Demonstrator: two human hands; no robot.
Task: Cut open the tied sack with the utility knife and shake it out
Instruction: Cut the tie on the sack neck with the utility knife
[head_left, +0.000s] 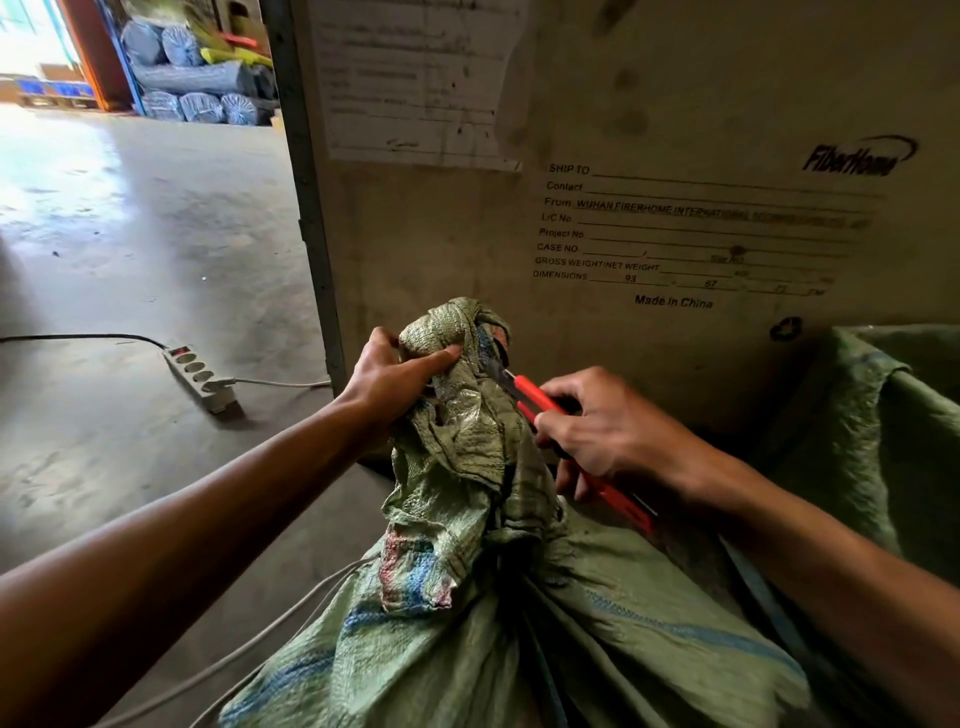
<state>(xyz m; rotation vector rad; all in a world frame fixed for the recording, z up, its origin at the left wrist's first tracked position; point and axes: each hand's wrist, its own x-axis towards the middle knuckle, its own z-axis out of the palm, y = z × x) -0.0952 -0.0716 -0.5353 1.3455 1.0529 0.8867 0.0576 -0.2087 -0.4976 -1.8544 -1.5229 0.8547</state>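
Grey concrete floor (130, 249) fills the left of the frame, with a power strip (200, 376) lying on it at middle left, its cable running off to the left edge; pale cords trail along the floor toward the lower centre. Further right, the left hand (395, 382) grips the bunched top of the sack (467, 545), fingers (441, 358) wrapped tight round the twisted neck and pulling it upright at centre frame. The sack is green woven plastic with faded blue and red stripes, its body spreading out across the bottom of the frame.

Just right of the neck, the right hand (602, 431) is closed round the red utility knife (540, 402), with the blade end laid against the gathered fabric just below the left hand's grip. Behind both hands stands a large printed shipping crate (675, 130), and at the far right edge sits another piece of green sacking (893, 415).

As I judge it, the work is at its start: the neck looks to be bunched shut, no opening shows, and nothing has spilled. The cut has to be finished and the shaking out is all left to do.

Much is hard to tell. The tie itself is buried in the folds, the blade tip is lost against the dark crease, and I cannot say whether it has bitten through. The sack's contents are hidden, and its lower part is cut off by the bottom edge.
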